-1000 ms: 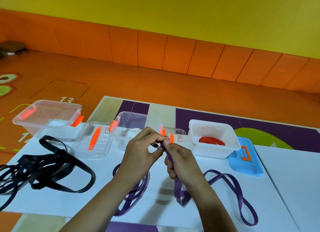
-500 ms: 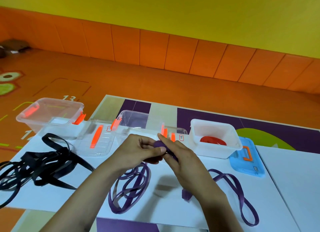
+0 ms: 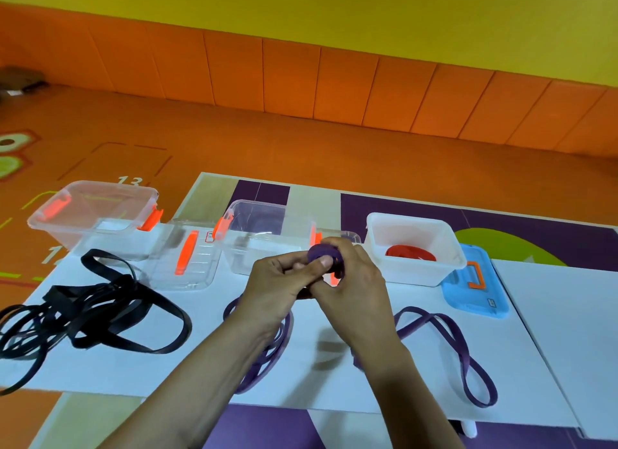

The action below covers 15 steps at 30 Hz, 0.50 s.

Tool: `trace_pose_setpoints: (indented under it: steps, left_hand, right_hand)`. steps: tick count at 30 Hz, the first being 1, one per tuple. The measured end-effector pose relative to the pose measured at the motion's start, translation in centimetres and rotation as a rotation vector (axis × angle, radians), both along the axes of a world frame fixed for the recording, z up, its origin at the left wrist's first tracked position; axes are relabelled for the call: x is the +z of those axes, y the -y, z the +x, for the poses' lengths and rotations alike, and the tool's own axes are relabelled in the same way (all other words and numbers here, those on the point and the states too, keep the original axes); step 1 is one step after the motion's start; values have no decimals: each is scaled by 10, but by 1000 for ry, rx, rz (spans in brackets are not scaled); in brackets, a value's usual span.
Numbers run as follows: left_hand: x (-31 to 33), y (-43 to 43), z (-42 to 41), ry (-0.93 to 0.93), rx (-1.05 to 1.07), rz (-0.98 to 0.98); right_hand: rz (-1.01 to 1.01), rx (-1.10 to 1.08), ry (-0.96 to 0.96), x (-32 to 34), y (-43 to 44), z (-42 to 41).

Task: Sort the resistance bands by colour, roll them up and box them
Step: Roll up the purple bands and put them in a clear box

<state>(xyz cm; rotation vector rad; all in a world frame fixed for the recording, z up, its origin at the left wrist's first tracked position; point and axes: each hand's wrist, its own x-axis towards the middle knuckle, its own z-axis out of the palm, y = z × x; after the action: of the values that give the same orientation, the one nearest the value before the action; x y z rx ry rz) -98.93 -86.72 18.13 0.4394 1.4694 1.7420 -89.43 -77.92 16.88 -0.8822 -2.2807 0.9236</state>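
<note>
Both hands are up over the counter (image 3: pixel 334 375), and between them sits a tight purple roll (image 3: pixel 320 253). The left hand (image 3: pixel 279 283) pinches it, thumb flat on the coil's face. The right hand (image 3: pixel 356 281) has its fingers curled round the far side. So each grip is closed on that roll. The unrolled tail (image 3: pixel 444 335) runs off under the right wrist and loops across the counter to the right.

Here's the danger: that rubber wants to spring open. If either grip slackens while the fingers shift for the next turn, I'd expect the coil to unwind in a flash. Watch the tail too. It seems to cross itself out there, and a twist fed in could make the roll lumpy or push it out sideways into a cone.

Under the left forearm lie more purple bands (image 3: pixel 267 358), and a dragging tail could snag them. The clear box (image 3: pixel 261 227) stands open just behind the hands and looks the likely home. The white box (image 3: pixel 414 271) to the right holds a red roll (image 3: pixel 411 253), so a drop there would spoil the sort. Black bands (image 3: pixel 100 314) lie tangled far left, well apart.
</note>
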Motion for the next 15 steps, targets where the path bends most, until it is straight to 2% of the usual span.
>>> trace_pose_setpoints:
  steps: [4,7,11,13,15]
  left_hand:
    - [-6,-1,4,-61,-28,-40]
    - [-4,4,-7,-178,-182,-98]
    - [-3,13,-26,-329,-390,-201]
    - [-5,16,-30,-411,-412,-218]
    - [-8,16,-28,-417,-380,-180]
  right_hand:
    - [33,31,23,-5,-2,6]
    - [-19,205,71,-5,-9,14]
    - [53,403,207,-6,-12,21]
    - [75,432,230,-9,-11,21]
    - [60,406,186,-12,-10,20]
